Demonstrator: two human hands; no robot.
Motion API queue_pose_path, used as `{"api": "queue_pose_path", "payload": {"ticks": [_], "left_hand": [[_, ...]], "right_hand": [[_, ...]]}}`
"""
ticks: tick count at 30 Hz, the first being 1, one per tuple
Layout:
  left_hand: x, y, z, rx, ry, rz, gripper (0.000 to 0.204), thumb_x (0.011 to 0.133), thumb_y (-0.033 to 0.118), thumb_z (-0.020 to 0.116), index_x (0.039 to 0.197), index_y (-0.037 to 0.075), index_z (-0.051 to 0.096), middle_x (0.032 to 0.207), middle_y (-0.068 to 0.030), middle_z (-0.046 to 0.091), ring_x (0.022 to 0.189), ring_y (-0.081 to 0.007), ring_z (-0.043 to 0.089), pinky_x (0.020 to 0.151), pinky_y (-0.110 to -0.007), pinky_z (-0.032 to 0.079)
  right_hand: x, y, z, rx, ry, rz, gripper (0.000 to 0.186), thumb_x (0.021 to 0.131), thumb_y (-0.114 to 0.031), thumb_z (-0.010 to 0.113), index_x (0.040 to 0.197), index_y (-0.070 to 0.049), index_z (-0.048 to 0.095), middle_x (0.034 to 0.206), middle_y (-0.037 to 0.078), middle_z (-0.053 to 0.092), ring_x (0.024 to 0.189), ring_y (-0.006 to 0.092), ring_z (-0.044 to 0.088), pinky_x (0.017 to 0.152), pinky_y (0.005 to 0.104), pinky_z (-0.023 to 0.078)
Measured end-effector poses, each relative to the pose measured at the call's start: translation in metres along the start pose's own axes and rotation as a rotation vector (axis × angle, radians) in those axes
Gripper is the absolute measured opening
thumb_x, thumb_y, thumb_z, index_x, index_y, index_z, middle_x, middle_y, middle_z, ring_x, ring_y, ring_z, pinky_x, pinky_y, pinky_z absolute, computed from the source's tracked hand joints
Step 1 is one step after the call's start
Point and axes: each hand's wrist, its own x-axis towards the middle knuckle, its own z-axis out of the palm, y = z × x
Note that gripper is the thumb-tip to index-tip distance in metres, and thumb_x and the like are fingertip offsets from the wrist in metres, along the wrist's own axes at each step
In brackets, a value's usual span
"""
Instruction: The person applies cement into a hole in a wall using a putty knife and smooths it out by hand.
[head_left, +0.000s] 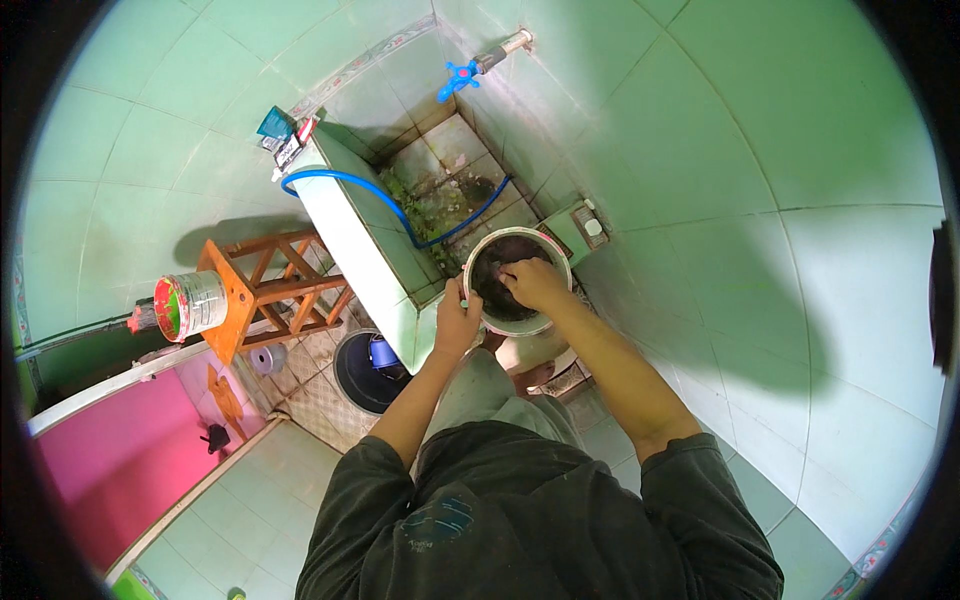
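Observation:
A round, pale bucket stands in front of me, with dark, murky contents inside. At its left rim is my left hand, its fingers closed on the edge. My right hand reaches over the right side into the bucket. Its fingers are bent together at the dark contents, and whatever they hold cannot be made out. Whether the dark mass is cloth or only water is unclear.
A blue hose loops over the tiled basin wall. Above sits a blue-handled tap. Leftward are a wooden stool bearing a paint-stained tub, and a dark basin holding a blue dipper. Tiled wall rises at right.

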Motion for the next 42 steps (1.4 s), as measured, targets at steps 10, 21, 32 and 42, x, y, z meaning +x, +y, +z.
{"api": "queue_pose_path", "payload": {"ticks": [10,21,32,42], "left_hand": [[-0.011,0.035,0.003,-0.084,-0.168,0.139,0.058,0.088,0.010,0.058,0.141,-0.005,0.040,0.103,-0.0171,0.057,0.087,-0.0232,0.056,0.079,-0.034,0.048],[-0.034,0.145,-0.009,0.050,-0.352,0.308,0.056,0.088,0.011,0.060,0.139,-0.006,0.042,0.089,-0.0121,0.054,0.081,-0.0234,0.054,0.078,-0.034,0.047],[-0.046,0.190,0.016,-0.015,-0.582,0.092,0.035,0.090,0.015,0.060,0.120,-0.003,0.058,0.110,-0.0145,0.064,0.100,-0.0207,0.061,0.089,-0.035,0.048],[-0.018,0.147,0.089,0.038,-0.744,0.117,0.024,0.085,0.011,0.056,0.100,-0.007,0.052,0.090,-0.0159,0.056,0.078,-0.0226,0.063,0.056,-0.034,0.056]], "right_hand": [[-0.040,0.026,-0.034,0.371,-0.101,0.062,0.035,0.088,-0.034,0.066,0.112,-0.010,0.072,0.103,0.018,0.071,0.094,0.0345,0.069,0.085,0.0408,0.052],[-0.185,0.002,-0.128,0.480,0.121,0.097,0.036,0.092,-0.034,0.063,0.118,-0.010,0.070,0.101,0.017,0.072,0.091,0.0267,0.070,0.084,0.0355,0.052],[-0.368,0.007,-0.136,0.838,0.526,0.313,0.036,0.099,-0.032,0.059,0.130,-0.015,0.064,0.081,-0.004,0.063,0.067,0.0039,0.051,0.060,0.0236,0.047],[-0.501,-0.098,-0.154,1.188,1.343,0.097,0.038,0.103,-0.021,0.052,0.138,-0.006,0.053,0.078,0.003,0.060,0.053,0.0077,0.049,0.046,0.0226,0.038]]}}
